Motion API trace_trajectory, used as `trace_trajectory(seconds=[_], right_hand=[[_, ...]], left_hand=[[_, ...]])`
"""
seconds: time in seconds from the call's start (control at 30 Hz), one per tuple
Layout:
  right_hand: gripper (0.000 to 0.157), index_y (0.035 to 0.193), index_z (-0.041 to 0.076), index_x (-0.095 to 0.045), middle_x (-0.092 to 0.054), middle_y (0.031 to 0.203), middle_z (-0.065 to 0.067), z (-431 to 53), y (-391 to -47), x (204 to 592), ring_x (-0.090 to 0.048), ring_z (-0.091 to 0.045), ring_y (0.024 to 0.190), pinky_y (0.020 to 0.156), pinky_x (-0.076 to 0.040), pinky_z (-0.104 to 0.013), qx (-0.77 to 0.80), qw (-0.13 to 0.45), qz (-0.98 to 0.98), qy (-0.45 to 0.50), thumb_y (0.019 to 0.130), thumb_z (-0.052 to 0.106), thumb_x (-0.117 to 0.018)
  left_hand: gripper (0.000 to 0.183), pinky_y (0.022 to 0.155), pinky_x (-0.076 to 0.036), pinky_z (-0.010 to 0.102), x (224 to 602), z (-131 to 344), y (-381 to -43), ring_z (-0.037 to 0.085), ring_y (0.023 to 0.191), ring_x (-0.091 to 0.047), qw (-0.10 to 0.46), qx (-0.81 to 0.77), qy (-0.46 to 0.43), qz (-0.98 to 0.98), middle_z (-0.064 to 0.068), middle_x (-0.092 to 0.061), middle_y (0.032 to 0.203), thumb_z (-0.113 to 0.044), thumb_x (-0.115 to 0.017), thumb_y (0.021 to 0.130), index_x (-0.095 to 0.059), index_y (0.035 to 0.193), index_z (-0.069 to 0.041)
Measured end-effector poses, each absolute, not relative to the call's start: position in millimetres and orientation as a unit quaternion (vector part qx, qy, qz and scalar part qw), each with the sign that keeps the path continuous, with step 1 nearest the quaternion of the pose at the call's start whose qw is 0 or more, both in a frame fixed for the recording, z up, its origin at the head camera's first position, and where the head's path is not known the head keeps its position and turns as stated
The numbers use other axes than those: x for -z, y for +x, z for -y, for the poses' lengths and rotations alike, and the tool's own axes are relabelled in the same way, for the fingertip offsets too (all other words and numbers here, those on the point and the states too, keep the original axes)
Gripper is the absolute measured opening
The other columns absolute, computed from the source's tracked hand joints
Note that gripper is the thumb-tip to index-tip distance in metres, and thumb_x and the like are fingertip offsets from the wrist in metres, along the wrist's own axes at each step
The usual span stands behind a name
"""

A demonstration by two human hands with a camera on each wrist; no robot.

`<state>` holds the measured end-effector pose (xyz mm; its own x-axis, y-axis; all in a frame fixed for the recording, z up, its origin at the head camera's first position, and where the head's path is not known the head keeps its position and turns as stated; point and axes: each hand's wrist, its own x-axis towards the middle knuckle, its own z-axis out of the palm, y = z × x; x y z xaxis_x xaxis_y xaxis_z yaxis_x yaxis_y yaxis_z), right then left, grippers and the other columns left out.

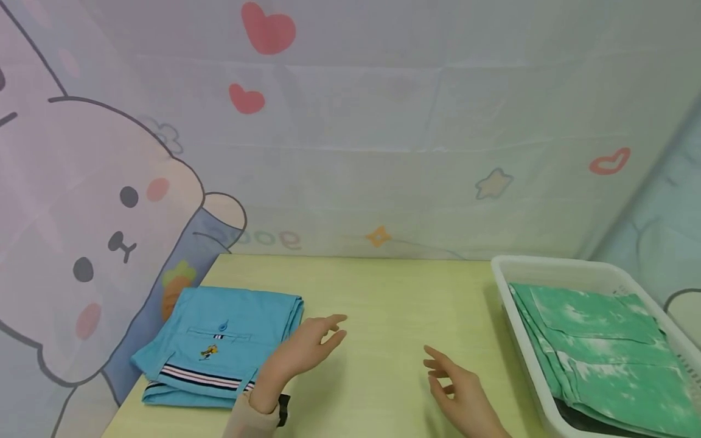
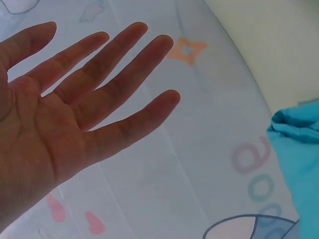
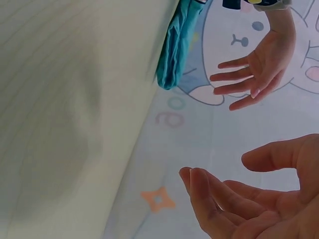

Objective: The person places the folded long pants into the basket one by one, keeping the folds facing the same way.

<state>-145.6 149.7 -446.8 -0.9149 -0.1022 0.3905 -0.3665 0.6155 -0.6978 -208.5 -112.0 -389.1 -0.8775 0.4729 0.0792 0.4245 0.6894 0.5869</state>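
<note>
Blue folded trousers [image 1: 235,316] with a striped waistband and a small embroidered figure lie at the left of the table. My left hand [image 1: 306,348] hovers just right of them, its fingers spread and holding nothing; the left wrist view shows the bare palm [image 2: 55,124]. Over the middle of the table, left of a white basket [image 1: 520,340], hangs my right hand [image 1: 460,392], empty, with loosely bent fingers [image 3: 199,191]. Green tie-dye folded clothing [image 1: 608,347] fills much of that basket, apart from both hands.
The pale yellow table [image 1: 383,292] runs back to a hanging cloth [image 1: 372,152] printed with hearts, stars and a cartoon animal. The basket's raised rim borders the right side. A dark band [image 1: 283,410] circles my left wrist.
</note>
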Motion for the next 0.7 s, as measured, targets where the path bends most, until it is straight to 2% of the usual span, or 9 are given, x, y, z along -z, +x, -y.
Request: trace_trajectory(seconds=[0.17, 0.33, 0.7], right_hand=[[0.041, 0.12, 0.008, -0.053, -0.066, 0.1, -0.011, -146.1, -147.4, 446.6, -0.064, -0.02, 0.08, 0.058, -0.048, -0.017, -0.421, 0.12, 0.887, 0.146, 0.081, -0.002, -0.058], [0.04, 0.121, 0.006, -0.051, -0.066, 0.1, -0.015, -142.1, -148.6, 450.7, -0.063, -0.017, 0.08, 0.059, -0.049, -0.017, -0.429, 0.086, 0.883, 0.171, 0.082, -0.001, -0.056], [0.038, 0.126, 0.002, -0.046, -0.062, 0.107, -0.021, -139.9, -157.4, 457.6, -0.063, -0.024, 0.084, 0.061, -0.05, -0.017, -0.475, 0.004, 0.854, 0.214, 0.089, 0.012, -0.053]], left_hand=[[0.04, 0.083, -0.047, 0.043, 389.3, 121.7, -210.1, 0.029, 0.107, -0.055, 0.031, -0.325, 0.219, -0.92, 0.01, -0.058, 0.119, -0.028, -0.045, 0.094, -0.047, 0.128, -0.007], [0.039, 0.082, -0.047, 0.044, 391.1, 132.2, -211.0, 0.031, 0.106, -0.055, 0.03, -0.33, 0.203, -0.922, 0.011, -0.059, 0.117, -0.026, -0.046, 0.093, -0.049, 0.126, -0.006], [0.04, 0.083, -0.048, 0.043, 396.6, 157.9, -219.7, 0.032, 0.106, -0.055, 0.051, -0.345, 0.159, -0.924, 0.014, -0.056, 0.12, -0.024, -0.046, 0.093, -0.046, 0.128, -0.005]])
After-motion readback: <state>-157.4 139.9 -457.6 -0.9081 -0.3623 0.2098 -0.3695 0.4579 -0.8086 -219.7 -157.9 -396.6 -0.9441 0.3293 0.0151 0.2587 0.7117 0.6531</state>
